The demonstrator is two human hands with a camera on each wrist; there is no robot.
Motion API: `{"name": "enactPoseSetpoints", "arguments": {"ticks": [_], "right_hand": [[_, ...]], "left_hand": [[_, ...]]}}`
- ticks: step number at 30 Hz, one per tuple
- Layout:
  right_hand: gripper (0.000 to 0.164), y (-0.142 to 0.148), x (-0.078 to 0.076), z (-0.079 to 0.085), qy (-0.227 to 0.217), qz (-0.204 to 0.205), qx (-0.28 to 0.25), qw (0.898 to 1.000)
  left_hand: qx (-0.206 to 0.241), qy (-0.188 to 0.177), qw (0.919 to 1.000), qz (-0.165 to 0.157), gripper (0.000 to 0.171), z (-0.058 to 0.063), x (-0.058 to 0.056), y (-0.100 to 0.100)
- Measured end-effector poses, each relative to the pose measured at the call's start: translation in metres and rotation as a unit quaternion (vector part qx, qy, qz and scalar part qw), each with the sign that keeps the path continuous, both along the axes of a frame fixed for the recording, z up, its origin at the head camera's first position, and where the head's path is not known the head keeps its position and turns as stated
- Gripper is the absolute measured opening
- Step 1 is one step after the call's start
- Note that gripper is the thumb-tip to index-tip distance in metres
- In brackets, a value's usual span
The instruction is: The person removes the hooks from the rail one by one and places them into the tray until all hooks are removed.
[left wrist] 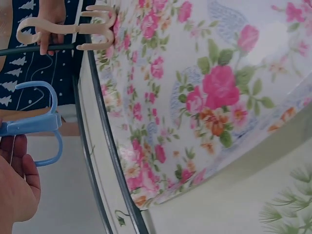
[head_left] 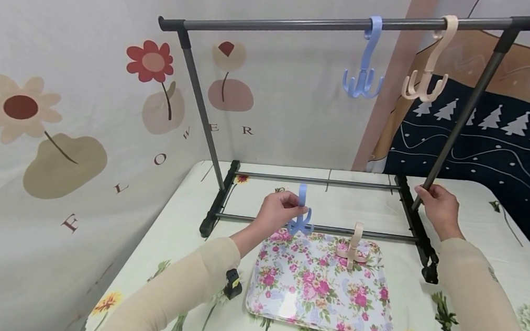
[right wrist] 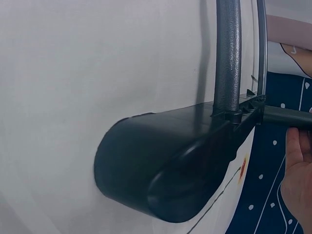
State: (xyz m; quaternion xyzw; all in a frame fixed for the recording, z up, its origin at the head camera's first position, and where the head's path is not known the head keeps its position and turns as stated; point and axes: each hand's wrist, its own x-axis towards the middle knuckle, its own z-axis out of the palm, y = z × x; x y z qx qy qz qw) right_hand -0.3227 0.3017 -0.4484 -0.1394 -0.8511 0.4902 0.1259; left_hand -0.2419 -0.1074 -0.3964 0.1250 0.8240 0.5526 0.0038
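From the head, the left hand [head_left: 276, 208] pinches a blue hook [head_left: 300, 225] up near the flowery tray [head_left: 290, 304]'s far edge, and the right hand [head_left: 440, 208] grips a dark pole [head_left: 460, 125]. From the left wrist, the hook looks light, stiff and a bit slippery, so its straight stem [left wrist: 34, 124] seems best to hold. From the right wrist, the pole looks hard, with fingers [right wrist: 294, 146] touching it.

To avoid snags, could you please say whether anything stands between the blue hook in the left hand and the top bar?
Nothing visible blocks the held blue hook; the top bar is bare on its left, with the hanging blue hook and hanging beige hook farther right.
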Motion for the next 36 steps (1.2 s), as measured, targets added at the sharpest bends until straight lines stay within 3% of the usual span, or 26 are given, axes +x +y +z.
{"name": "enactPoseSetpoints", "arguments": {"ticks": [8, 13, 24, 36], "right_hand": [[0.055, -0.010, 0.010, 0.011, 0.001, 0.012, 0.004, 1.000], [0.050, -0.011, 0.009, 0.011, 0.001, -0.004, -0.006, 1.000], [0.057, -0.011, 0.012, 0.012, 0.001, 0.027, 0.021, 0.999], [0.057, -0.008, 0.010, 0.008, 0.002, 0.021, 0.004, 1.000]], "left_hand": [[-0.006, -0.027, 0.9994, -0.020, 0.009, -0.012, 0.007, 0.004], [-0.015, -0.038, 0.9988, -0.026, 0.009, -0.018, 0.008, 0.003], [-0.051, -0.038, 0.9970, -0.045, 0.008, -0.029, 0.006, -0.004], [-0.072, -0.060, 0.9939, -0.057, 0.010, -0.035, 0.006, -0.005]]}}
